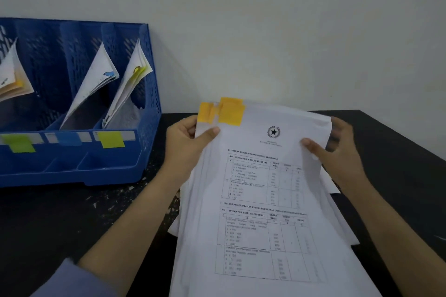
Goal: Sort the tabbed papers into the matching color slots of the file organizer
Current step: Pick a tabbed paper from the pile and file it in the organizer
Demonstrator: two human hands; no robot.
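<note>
The left hand (190,138) pinches the upper left corner of a sheaf of white printed paper sheets (263,190), thumb on the front face and fingers curled behind. This grip sits just below the two orange adhesive tabs (224,112), leaving them exposed for reading. The right hand (337,149) holds the upper right edge, thumb on the front; its fingers behind are blurred, so their spread cannot be determined. A grip at both top corners probably keeps the limp sheets flat and raised.

Below both hands, the sheaf's lower part overlaps a loose pile of white paper sheets (347,231) lying on the black tabletop (72,224).

Left of the left hand, well apart, stands the blue perforated plastic file organizer (149,94). Its front rail carries a green label (20,144), a blue label (68,138) and a yellow-green label (111,139). Papers already lean in the slots behind. No orange label is visible; a matching slot may lie beyond the left frame edge.
</note>
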